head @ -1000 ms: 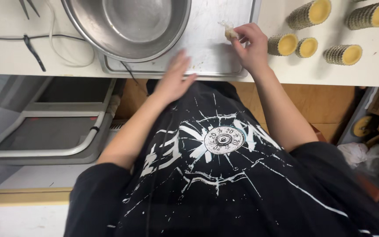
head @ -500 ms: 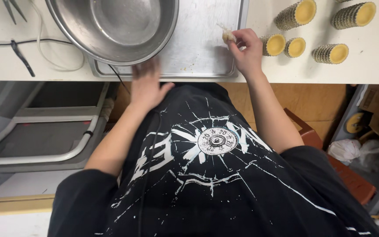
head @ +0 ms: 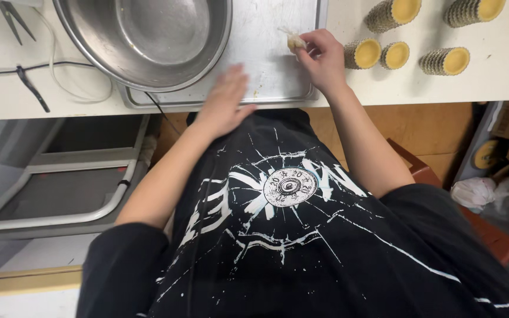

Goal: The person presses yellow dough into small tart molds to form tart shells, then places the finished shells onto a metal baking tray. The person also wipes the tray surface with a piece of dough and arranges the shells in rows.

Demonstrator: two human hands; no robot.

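Note:
My right hand is closed on a small pale lump of dough, held over the flat metal tray on the white counter. My left hand hovers flat with fingers spread at the tray's near edge, just below the rim of a large steel mixing bowl. It holds nothing and looks motion-blurred. Just right of my right hand stand two small fluted tart moulds lined with yellow pastry.
More stacked tart moulds lie further right on the counter. Scissors and a black cable rest at the counter's left. A grey trolley frame stands below left; cardboard and a white bag are at right.
My left hand has moved right and up from beside the bowl to the tray's near edge. My right hand stays on the dough at the tray's right side. The view has shifted.

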